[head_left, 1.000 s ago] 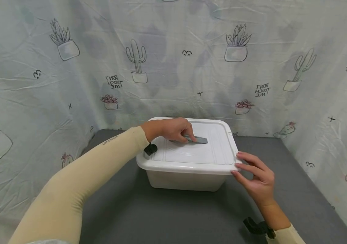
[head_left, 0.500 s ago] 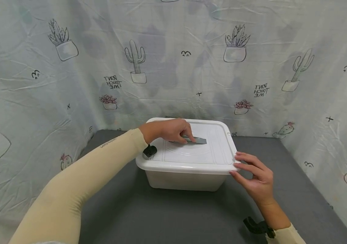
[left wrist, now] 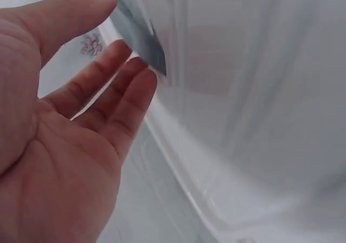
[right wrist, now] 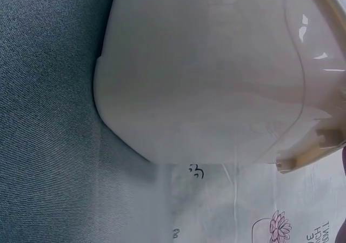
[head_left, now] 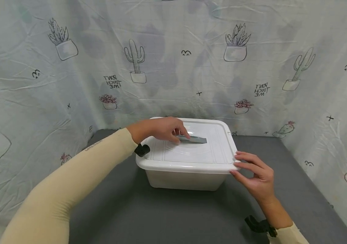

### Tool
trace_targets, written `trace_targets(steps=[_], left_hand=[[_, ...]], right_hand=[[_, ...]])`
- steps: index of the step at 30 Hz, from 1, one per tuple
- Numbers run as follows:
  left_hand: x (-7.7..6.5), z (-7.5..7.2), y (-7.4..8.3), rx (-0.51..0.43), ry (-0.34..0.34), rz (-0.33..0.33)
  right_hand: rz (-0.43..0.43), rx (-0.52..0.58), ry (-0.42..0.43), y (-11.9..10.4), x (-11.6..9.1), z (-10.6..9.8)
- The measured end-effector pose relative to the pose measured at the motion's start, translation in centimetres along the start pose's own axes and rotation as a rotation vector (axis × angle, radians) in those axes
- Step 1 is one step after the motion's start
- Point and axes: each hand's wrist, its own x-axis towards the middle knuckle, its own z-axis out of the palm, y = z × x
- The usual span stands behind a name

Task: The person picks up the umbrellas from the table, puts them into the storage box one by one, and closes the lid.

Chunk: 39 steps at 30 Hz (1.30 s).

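Note:
A white plastic storage box (head_left: 185, 180) stands with its white lid (head_left: 213, 154) on top. A grey handle (head_left: 198, 140) lies across the lid's middle. My left hand (head_left: 165, 128) is at the handle's left end. In the left wrist view its thumb overlaps the handle (left wrist: 141, 36), while the spread fingers (left wrist: 135, 99) are right at the handle's edge. My right hand (head_left: 257, 174) holds the lid's near right corner, with fingertips on its right edge and the thumb at the front. In the right wrist view the box wall (right wrist: 200, 75) fills the middle and hides most of that hand.
The box rests on a dark grey cloth surface (head_left: 161, 217). Behind and at both sides hangs a pale curtain (head_left: 173, 78) printed with potted cacti. Black straps (head_left: 257, 225) show at both wrists.
My left hand has shifted left along the handle, and its fingers have loosened from it. The right hand, lid and box stay in place.

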Motion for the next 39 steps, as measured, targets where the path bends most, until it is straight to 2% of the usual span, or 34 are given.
trace_targets(steps=[9, 13, 17, 25, 31, 39], left_hand=[[-3.5, -0.4, -0.6, 0.010, 0.037, -0.104], [-5.3, 0.2, -1.2, 0.062, 0.085, -0.157], [-6.6, 1.6, -1.9, 0.114, 0.147, -0.222], [-6.9, 4.9, -2.4, 0.146, 0.247, -0.369], [-7.1, 5.9, -2.1, 0.127, 0.276, -0.469], [-6.9, 6.1, -1.8, 0.147, 0.278, -0.483]], right_hand=[[0.012, -0.033, -0.029, -0.2, 0.3, -0.2], [0.026, -0.026, -0.029, -0.2, 0.3, -0.1], [0.034, -0.020, -0.027, -0.2, 0.2, 0.0], [0.011, 0.000, -0.007, 0.1, 0.0, -0.1], [0.020, 0.006, 0.001, 0.2, -0.3, -0.1], [0.062, 0.020, 0.031, -0.1, -0.7, 0.0]])
